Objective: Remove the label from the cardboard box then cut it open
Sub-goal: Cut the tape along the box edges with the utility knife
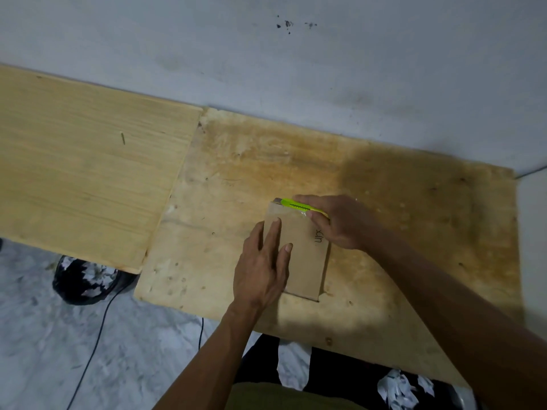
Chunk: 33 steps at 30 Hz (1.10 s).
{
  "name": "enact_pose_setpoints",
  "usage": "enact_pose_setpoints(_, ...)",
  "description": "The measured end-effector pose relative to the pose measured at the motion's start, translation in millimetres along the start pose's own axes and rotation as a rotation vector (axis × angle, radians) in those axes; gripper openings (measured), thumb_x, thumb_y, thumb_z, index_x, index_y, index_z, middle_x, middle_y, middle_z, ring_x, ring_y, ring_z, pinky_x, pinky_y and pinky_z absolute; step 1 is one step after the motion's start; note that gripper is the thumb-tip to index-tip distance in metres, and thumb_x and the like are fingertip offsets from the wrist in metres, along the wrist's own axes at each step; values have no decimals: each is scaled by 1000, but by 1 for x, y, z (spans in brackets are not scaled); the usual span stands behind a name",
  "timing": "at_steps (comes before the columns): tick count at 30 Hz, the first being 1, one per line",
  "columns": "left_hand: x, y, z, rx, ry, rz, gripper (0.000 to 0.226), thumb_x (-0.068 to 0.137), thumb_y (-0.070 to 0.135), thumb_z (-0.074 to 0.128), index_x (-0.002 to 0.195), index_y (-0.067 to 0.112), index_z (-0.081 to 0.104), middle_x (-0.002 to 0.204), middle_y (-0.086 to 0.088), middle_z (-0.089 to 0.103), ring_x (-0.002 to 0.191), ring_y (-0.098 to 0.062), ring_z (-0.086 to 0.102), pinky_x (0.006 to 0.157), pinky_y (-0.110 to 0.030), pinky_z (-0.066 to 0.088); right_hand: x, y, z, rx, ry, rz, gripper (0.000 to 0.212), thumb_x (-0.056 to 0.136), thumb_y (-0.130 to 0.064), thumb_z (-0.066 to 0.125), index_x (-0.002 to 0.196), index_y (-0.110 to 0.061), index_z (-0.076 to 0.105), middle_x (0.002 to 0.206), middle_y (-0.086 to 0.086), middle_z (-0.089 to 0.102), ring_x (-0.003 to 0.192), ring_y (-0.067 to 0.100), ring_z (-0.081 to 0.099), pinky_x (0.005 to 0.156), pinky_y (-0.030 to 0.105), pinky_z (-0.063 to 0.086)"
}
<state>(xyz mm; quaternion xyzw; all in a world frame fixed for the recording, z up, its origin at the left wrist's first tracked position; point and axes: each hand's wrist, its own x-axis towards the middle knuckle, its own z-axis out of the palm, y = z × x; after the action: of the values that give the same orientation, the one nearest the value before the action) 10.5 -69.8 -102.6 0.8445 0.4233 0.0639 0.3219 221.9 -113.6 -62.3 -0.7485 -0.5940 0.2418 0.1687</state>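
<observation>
A small flat brown cardboard box lies on the plywood table, with dark handwriting near its right edge. My left hand presses flat on the box's left half, fingers spread and holding nothing. My right hand grips a bright yellow-green utility knife laid along the box's far edge, its tip pointing left at the far left corner. Clear tape glints on the box's far right corner. No label shows on the visible top face.
A lighter wooden board adjoins the table on the left, against a grey wall. Below, a dark bag of torn paper sits on the floor, with a black cable and more paper scraps at lower right.
</observation>
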Motion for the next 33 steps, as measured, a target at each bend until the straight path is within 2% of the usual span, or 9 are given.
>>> enact_pose_setpoints(5, 0, 2, 0, 7, 8, 2, 55, 101, 53, 34, 151, 33, 33, 154, -10, 36, 136, -28, 41, 89, -42, 52, 4, 2, 0, -24, -11, -5, 45, 99, -25, 47, 143, -35, 44, 120, 11, 69, 95, 30, 66, 77, 40, 53)
enact_pose_setpoints(9, 1, 3, -1, 20, 5, 6, 55, 101, 52, 35, 152, 32, 33, 154, -10, 36, 134, -29, 42, 88, -41, 51, 4, 2, -1, -29, -15, -8, 45, 99, -26, 46, 143, -35, 43, 123, 10, 67, 100, 30, 64, 80, 40, 52)
enact_pose_setpoints(15, 1, 2, 0, 18, -1, -6, 56, 100, 55, 33, 152, 34, 31, 155, -9, 35, 136, -28, 41, 89, -42, 52, 4, 1, 0, -56, 0, -18, 46, 99, -24, 46, 143, -34, 43, 117, 11, 69, 91, 30, 64, 74, 38, 52)
enact_pose_setpoints(20, 1, 2, 0, 20, -11, -10, 58, 99, 57, 30, 152, 35, 29, 156, -10, 34, 137, -29, 40, 90, -44, 53, 4, -1, -1, -72, -14, -23, 46, 98, -24, 47, 143, -33, 44, 110, 12, 69, 91, 31, 63, 75, 41, 52)
enact_pose_setpoints(24, 1, 2, 0, 14, -11, -4, 56, 100, 53, 36, 152, 34, 30, 156, -11, 34, 137, -29, 40, 90, -43, 51, 3, -4, -3, -69, -35, -11, 46, 98, -24, 45, 143, -33, 43, 109, 12, 68, 89, 31, 62, 74, 40, 52)
enact_pose_setpoints(33, 2, 1, 1, 9, -14, -4, 56, 100, 54, 34, 152, 35, 29, 155, -8, 33, 135, -28, 41, 87, -44, 54, -4, -14, -16, -246, -63, -1, 48, 99, -21, 46, 146, -31, 39, 104, 13, 66, 87, 31, 62, 69, 38, 52)
